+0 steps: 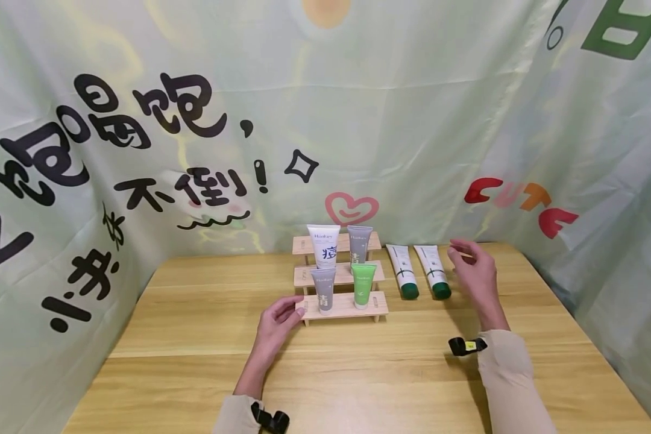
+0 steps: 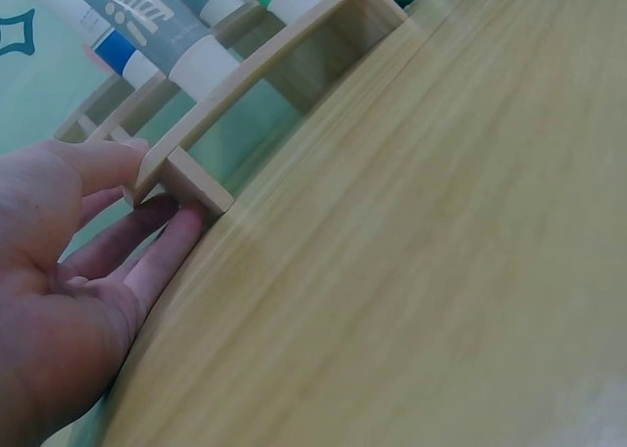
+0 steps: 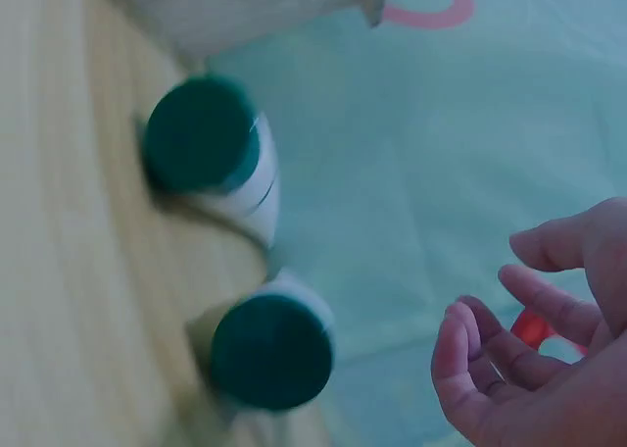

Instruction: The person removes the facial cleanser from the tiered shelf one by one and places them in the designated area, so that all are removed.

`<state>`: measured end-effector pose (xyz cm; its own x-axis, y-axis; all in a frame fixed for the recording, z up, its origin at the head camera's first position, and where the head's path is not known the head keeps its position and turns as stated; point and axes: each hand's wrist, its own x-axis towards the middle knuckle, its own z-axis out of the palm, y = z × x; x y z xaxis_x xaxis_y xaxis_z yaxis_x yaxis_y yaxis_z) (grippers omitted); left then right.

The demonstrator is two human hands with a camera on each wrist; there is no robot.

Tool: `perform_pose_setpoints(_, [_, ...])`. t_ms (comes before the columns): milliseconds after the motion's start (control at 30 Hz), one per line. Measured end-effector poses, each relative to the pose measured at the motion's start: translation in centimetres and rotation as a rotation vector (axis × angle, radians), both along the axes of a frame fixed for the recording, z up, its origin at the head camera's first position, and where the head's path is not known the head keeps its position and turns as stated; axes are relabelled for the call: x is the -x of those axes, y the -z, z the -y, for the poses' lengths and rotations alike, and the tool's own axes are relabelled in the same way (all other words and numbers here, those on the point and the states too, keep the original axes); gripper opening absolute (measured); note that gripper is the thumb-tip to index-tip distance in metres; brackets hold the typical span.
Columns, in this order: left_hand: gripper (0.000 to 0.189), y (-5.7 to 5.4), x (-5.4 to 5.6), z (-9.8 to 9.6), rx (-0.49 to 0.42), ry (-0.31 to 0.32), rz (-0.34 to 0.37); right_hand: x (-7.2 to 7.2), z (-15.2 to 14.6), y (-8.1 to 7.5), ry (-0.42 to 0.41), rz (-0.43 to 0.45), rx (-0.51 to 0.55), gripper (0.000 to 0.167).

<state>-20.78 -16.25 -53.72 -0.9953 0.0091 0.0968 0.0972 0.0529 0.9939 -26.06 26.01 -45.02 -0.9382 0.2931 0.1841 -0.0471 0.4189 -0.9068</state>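
My left hand pinches the left end of the lowest step of a wooden display stand. In the left wrist view its thumb lies on top of the board and other fingers reach beneath. On that step stand a grey tube and a green tube; higher up are a white tube with blue lettering and another grey tube. Right of the stand lie two white tubes with green caps. Beside them my right hand hovers with loosely bent fingers, holding nothing.
The wooden table reaches back to a printed cloth backdrop, which also hangs along both sides. Behind the stand and the lying tubes, the cloth is close.
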Motion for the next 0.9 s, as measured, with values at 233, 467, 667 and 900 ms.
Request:
perform_pose_setpoints(233, [0.033, 0.0, -0.1, 0.0, -0.027, -0.004, -0.002, -0.7, 2.0, -1.7, -0.131, -0.117, 0.135, 0.046])
perform_pose_setpoints(467, [0.033, -0.1, -0.1, -0.1, -0.047, -0.002, -0.004, -1.3, 3.6, -2.7, -0.228, -0.169, 0.186, 0.047])
perform_pose_setpoints(667, [0.033, -0.2, -0.2, -0.1, -0.034, 0.0, 0.007, -1.7, 5.0, -3.3, -0.311, -0.229, 0.172, 0.046])
perform_pose_setpoints(900, [0.033, -0.3, -0.1, -0.1, -0.05, 0.0, 0.008, -2.2, 6.8, -4.0, -0.391, -0.224, 0.197, 0.044])
